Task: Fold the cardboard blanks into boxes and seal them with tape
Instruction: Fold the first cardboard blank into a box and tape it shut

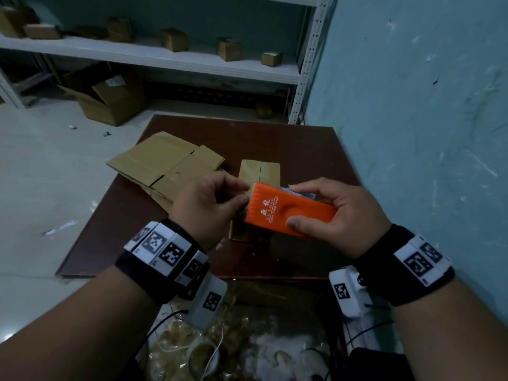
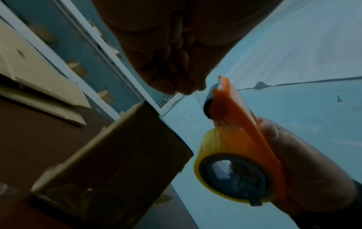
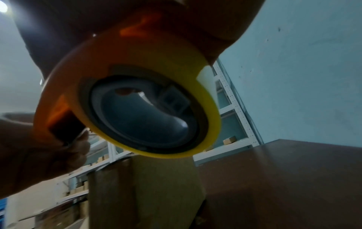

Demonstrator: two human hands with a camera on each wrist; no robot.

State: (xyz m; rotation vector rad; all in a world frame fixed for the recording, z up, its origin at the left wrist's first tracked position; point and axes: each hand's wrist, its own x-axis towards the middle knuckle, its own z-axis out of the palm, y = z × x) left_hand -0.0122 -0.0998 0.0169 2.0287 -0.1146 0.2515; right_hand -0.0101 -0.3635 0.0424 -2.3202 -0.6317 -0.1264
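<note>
The right hand (image 1: 338, 215) is gripping the orange tape dispenser (image 1: 288, 211) at frame centre, over the folded box (image 1: 259, 171); the left hand (image 1: 209, 204) is pinching at its toothed edge, likely freeing the tape end; flat blanks (image 1: 162, 163) are waiting upper left.

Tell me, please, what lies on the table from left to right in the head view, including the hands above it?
Flat blanks → left hand → orange tape dispenser → right hand. The folded box sits behind the hands and dispenser, so I leave it out.
</note>
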